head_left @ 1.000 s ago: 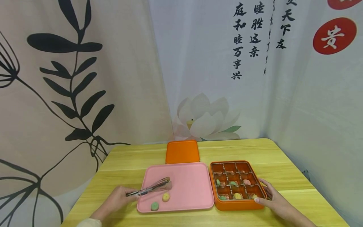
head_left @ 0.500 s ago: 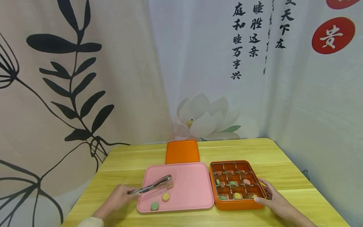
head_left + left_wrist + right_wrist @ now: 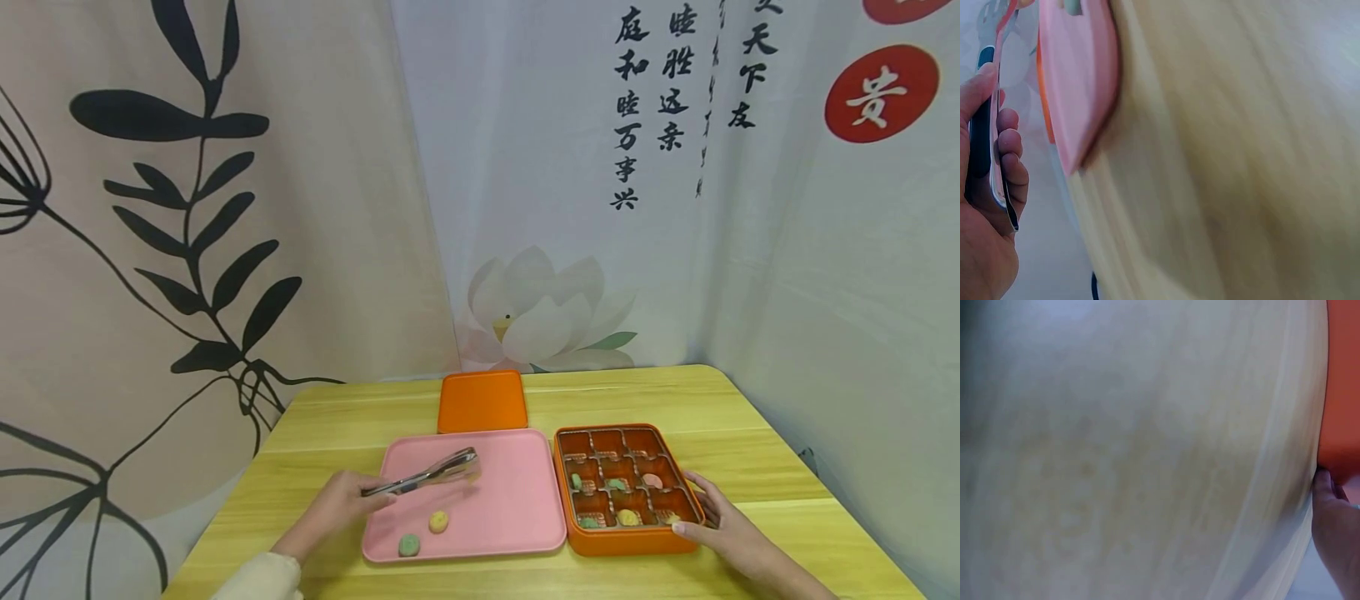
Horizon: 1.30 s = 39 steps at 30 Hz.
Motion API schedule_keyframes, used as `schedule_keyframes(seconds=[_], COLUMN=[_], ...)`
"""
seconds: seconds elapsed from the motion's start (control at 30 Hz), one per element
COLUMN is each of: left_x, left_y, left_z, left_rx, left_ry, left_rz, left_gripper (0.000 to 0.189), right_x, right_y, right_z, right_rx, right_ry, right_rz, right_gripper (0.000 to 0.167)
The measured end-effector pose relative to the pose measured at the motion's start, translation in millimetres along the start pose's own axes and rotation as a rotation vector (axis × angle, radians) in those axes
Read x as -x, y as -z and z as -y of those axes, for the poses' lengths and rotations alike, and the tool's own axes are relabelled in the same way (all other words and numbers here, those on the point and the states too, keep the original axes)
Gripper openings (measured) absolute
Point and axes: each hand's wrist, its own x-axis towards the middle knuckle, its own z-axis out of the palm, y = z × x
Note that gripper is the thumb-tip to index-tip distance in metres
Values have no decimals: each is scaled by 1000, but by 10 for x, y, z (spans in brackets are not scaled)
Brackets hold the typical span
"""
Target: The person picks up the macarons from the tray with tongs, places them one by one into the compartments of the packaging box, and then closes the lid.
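My left hand (image 3: 341,504) grips metal tongs (image 3: 427,477) by the handle, over the pink tray (image 3: 517,508). A small yellowish piece (image 3: 474,477) shows at the tongs' tips, partly hidden by them. In the left wrist view, thumb and curled fingers wrap the tongs' dark handle (image 3: 982,134). A yellow cookie (image 3: 438,522) and a green cookie (image 3: 408,545) lie on the tray's near left part. My right hand (image 3: 723,529) holds the orange box (image 3: 633,546) at its near right corner, thumb at the front rim and fingers along the side.
The box has a divided insert (image 3: 621,492), with green, pink and yellow pieces in its middle and near rows. An orange lid (image 3: 483,402) lies behind the tray. All stand on a wooden table (image 3: 322,442), with a printed curtain (image 3: 360,208) behind.
The left hand has moved right and slightly up with the tongs, and the piece at their tips has shifted right over the tray. The right hand and box have stayed put.
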Motion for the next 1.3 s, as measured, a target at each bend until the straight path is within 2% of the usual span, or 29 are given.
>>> schedule_keyframes(seconds=[0.23,0.43,0.53,0.67,0.9,1.1,1.3], left_x=[-226,-459,-571,-714,-948,-1114,-1282], left_y=[-98,-210,-266,-348,-512,-666,-876], left_z=[-187,-361,-468,-612,-838,-1029,-1171], left_rx=[18,8,33,62,20,8,-10], left_ry=[-41,-128,-155,-149,-160,-194,-190], left_rz=[-1,-14,-13,-9,-21,4,21], left_gripper=[24,14,17,28,19,19,21], right_x=[0,4,7,4,-3,-3,2], right_y=[3,-3,-5,-3,0,-8,-13], right_z=[-15,0,7,6,4,3,-16], right_rx=[15,33,34,28,10,2,1], right_ry=[11,10,2,-4,11,15,0], right_rz=[-7,-15,-19,-22,-13,-10,-24], right_gripper=[84,85,86,86,85,84,85])
